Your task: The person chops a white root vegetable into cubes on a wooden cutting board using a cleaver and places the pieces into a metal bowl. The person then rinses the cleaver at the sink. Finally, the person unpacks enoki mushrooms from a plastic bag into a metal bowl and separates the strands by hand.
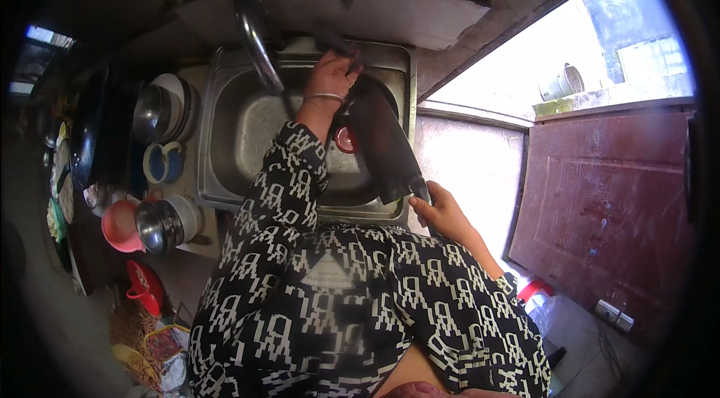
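Observation:
My right hand [441, 212] is closed around the handle of a broad dark-bladed cleaver [379, 142] at the sink's near right corner. The blade slants up and away over the right part of the stainless steel sink [230, 122]. At the far side of the basin, my left hand [332, 80] has its fingers curled beside the blade's far end. A blurred dark thing [334, 40] is at those fingers; whether they grip it, I cannot tell. On the basin floor between my left forearm and the blade, a small round red piece [346, 139] shows, partly covered.
A curved metal faucet [259, 49] reaches over the basin. Left of the sink stand stacked metal bowls [153, 111], a blue-and-white cup [162, 163], a pink basin [119, 223] and more bowls [152, 226]. A reddish-brown door [604, 195] is at the right.

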Motion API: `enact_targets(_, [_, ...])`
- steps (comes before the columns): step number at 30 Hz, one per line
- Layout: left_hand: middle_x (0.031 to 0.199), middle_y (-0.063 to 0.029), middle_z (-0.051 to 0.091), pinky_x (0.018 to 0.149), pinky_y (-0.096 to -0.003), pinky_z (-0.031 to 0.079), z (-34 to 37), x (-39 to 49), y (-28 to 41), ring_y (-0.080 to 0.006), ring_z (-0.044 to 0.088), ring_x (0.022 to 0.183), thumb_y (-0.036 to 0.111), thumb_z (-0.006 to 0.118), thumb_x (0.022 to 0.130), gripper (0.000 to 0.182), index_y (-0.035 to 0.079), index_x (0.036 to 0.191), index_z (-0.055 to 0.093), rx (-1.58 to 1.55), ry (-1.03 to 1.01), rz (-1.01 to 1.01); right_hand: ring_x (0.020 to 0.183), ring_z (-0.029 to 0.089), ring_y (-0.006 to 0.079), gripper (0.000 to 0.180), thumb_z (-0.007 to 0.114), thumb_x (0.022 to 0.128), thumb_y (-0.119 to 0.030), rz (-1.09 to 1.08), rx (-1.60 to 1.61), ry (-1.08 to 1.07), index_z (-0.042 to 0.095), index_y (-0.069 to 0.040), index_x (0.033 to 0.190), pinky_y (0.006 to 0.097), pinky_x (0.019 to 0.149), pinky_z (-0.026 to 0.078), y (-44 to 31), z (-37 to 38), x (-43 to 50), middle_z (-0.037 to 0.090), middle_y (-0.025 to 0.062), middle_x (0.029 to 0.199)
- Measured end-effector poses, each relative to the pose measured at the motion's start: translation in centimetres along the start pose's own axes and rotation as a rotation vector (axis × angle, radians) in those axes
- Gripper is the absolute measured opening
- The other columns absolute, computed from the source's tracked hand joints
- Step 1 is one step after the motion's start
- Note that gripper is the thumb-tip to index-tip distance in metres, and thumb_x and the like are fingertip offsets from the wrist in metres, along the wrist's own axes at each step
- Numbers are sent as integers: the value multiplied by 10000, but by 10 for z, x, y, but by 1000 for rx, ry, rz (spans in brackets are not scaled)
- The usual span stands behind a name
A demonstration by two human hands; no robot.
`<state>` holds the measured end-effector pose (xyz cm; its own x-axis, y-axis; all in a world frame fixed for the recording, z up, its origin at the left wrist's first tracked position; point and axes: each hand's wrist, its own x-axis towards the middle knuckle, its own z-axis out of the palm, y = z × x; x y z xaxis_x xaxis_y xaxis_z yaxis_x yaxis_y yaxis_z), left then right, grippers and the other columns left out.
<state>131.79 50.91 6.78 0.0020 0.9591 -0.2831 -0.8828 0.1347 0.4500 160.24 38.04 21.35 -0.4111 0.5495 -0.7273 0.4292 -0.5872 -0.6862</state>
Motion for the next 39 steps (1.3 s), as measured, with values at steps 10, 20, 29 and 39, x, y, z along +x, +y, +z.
enact_targets(10, [1265, -150, 527, 914, -441, 417, -51, -68, 55, -274, 527, 1128, 239, 536, 885, 390, 94, 1246, 507, 103, 171, -330, 573, 497, 92, 222, 586, 892, -215, 27, 11, 15, 522, -4, 917, 249, 519, 405, -17, 43, 21, 536, 11, 665])
enact_targets(20, [1303, -117, 510, 1007, -365, 360, -12, -154, 120, -261, 474, 1208, 348, 449, 946, 479, 43, 1316, 443, 952, -5, -324, 540, 524, 144, 102, 541, 829, -87, 13, 186, -191, 523, 4, 870, 283, 515, 414, -60, 129, 110, 543, 59, 649])
enact_targets(29, [1466, -80, 282, 1026, -539, 281, -52, -184, 103, -317, 236, 1356, 374, 446, 934, 504, 181, 1391, 357, 1888, -435, 357, 526, 506, 165, 88, 525, 828, -68, 47, 400, -292, 480, -11, 876, 283, 507, 410, -78, 157, 135, 520, 76, 658])
enact_targets(39, [1406, -197, 326, 985, -480, 338, -109, -157, 120, -384, 327, 1277, 320, 471, 914, 474, 123, 1342, 421, 2091, 34, 468, 571, 510, 129, 104, 546, 820, -70, -126, 123, -277, 512, 11, 876, 261, 522, 393, -76, 163, 146, 537, 54, 661])
